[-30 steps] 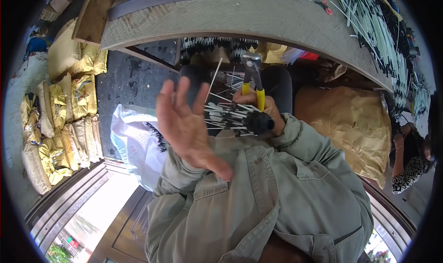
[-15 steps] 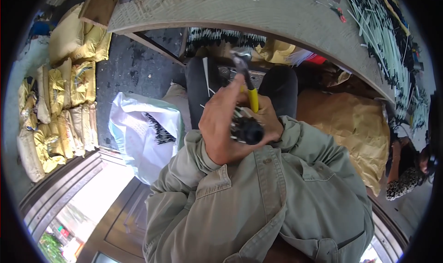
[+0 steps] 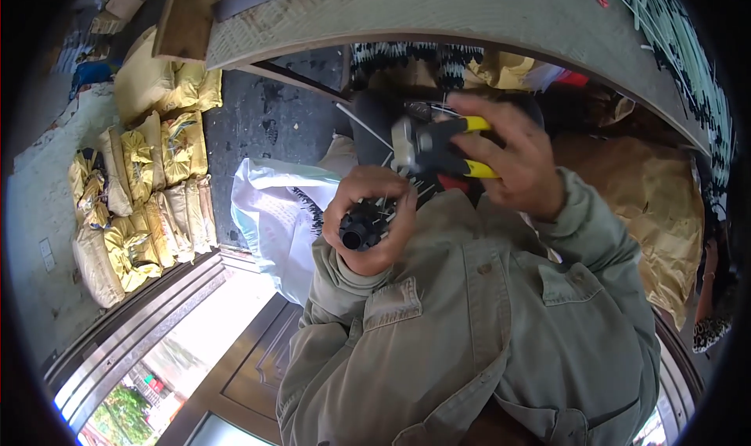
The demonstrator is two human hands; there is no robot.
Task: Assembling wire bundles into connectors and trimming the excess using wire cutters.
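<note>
My left hand (image 3: 344, 203) is wrapped round a bundle of thin strips with a round, hollow black end (image 3: 358, 231), held close to my chest. In my right hand (image 3: 522, 152) is a pair of pliers (image 3: 442, 147) with yellow and black handles. The handles are spread, and the metal head is beside the bundle's far end. Motion blurs the jaws, so I cannot tell whether they touch a strip. A long white strip (image 3: 364, 125) sticks out past the bundle, over my knees.
A curved grey bench (image 3: 438, 23) spans the far side, with white-and-black strips (image 3: 673, 62) heaped at its right. Left of me stands a white sack (image 3: 266, 188) holding black-tipped pieces. Yellow packages (image 3: 141, 235) are stacked farther left. Brown paper (image 3: 634, 211) and another person's arm (image 3: 708, 282) are at right.
My hands, close together before, have separated. The left one has come nearer with the bundle; the right has swung right, its pliers spread and turned sideways. The whole view has shifted slightly.
</note>
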